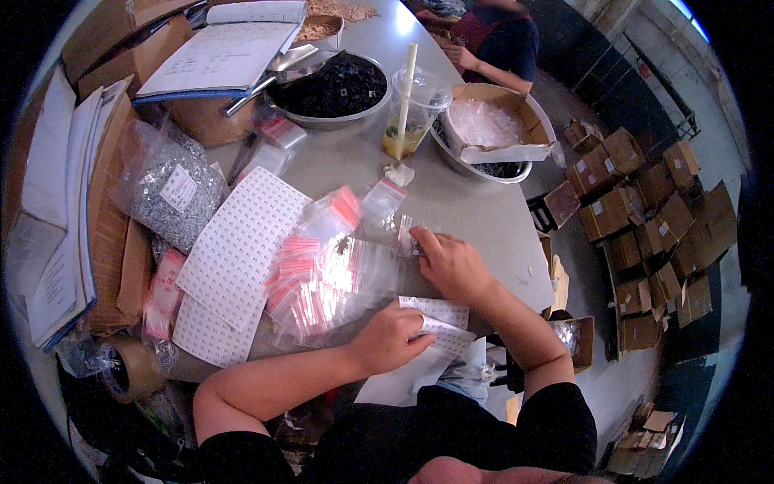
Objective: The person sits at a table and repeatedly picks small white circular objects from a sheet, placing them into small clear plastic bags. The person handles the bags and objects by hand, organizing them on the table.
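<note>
In my left hand (389,342) is a white label sheet (439,329), its edge folded over between my closed fingers. The sheet is printed in small rows and hangs over the table's near edge. My right hand (453,264) pinches a small clear zip bag (405,237) at its fingertips; what lies inside is too small to make out. To the left spreads a heap of clear zip bags (310,294) with red stripes at their mouths. Another small zip bag (382,198) lies beyond. Two more label sheets (242,230) overlap at the left.
A big bag of screws (172,189) stands at the left beside cardboard and a tape roll (129,369). Farther back are a bowl of black parts (332,90), a drink cup (409,121) and a box of clear bags (528,143). A person (500,48) sits beyond; cartons (637,218) stack at right.
</note>
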Available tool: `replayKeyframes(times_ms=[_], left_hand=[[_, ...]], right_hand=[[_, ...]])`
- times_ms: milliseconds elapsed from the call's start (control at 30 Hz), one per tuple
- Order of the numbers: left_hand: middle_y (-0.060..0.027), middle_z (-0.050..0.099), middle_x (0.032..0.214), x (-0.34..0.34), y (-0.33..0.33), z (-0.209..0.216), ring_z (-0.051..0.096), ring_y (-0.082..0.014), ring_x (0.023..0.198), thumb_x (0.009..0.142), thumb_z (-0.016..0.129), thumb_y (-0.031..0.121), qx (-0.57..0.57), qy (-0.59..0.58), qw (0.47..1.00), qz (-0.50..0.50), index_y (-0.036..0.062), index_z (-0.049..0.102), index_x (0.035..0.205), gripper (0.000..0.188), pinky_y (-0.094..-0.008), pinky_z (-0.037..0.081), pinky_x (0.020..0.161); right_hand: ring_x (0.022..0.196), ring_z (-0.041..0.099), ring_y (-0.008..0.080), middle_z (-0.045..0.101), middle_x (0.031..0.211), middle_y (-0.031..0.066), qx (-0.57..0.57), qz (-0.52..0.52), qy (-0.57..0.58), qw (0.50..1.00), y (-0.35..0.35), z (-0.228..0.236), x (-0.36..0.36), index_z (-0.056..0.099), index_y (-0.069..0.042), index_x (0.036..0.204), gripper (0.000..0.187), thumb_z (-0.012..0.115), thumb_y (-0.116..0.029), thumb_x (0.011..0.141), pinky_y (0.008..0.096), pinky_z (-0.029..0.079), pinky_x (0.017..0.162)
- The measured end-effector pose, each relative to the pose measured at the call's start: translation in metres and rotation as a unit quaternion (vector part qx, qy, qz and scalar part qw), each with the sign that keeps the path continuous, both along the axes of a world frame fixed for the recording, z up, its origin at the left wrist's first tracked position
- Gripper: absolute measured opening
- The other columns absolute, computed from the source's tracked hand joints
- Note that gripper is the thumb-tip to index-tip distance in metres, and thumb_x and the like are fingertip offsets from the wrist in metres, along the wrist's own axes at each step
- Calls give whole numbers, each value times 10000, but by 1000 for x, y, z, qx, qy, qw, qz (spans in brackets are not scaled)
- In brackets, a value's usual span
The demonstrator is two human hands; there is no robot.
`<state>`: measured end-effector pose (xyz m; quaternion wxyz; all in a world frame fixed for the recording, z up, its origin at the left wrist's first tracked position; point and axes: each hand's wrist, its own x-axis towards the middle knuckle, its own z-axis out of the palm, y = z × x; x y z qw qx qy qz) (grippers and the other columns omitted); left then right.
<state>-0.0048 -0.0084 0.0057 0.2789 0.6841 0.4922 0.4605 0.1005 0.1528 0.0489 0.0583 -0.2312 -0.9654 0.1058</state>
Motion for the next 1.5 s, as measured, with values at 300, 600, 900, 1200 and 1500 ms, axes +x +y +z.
replayKeyframes(times_ms=[300, 600, 900, 1200, 1500], left_hand=[[-163, 590, 773, 1, 0, -3, 576, -366, 767, 833, 652, 162, 28, -12, 1000, 6, -10, 550, 699, 241, -437, 449, 763], [-162, 586, 760, 2, -1, -3, 587, -358, 778, 836, 640, 150, 30, -17, 999, 9, -15, 558, 704, 226, -431, 461, 756], [-167, 592, 762, 3, 1, -5, 585, -359, 767, 816, 652, 146, 25, -5, 1000, 3, -14, 554, 679, 232, -428, 461, 763], [-166, 591, 756, 2, 1, -2, 586, -361, 761, 824, 651, 153, 22, -7, 1000, -1, -13, 546, 678, 244, -435, 457, 754], [-166, 592, 764, -1, -1, 2, 579, -363, 756, 831, 649, 167, 5, 16, 1000, -18, -5, 560, 708, 230, -434, 457, 737]], right_hand=[[733, 661, 335, 666, 863, 153, -6, -58, 178, 982, 32, -16, 8, 607, -109, 1049, 222, 618, -101, 828, 432, 534, 609], [875, 651, 273, 660, 927, 97, 162, 184, 155, 957, 41, 27, 9, 653, -83, 931, 189, 641, -110, 744, 397, 523, 771], [887, 638, 298, 655, 919, 87, -9, 136, 38, 990, 29, 1, 27, 644, -74, 928, 171, 673, -198, 813, 401, 526, 800], [942, 630, 287, 660, 1022, 87, 69, 152, 111, 980, 14, -2, 14, 643, -83, 1081, 306, 681, -216, 809, 396, 523, 840], [876, 630, 295, 656, 952, 109, 162, 100, 207, 960, 59, -6, 10, 669, -58, 1009, 229, 671, -73, 781, 397, 514, 766]])
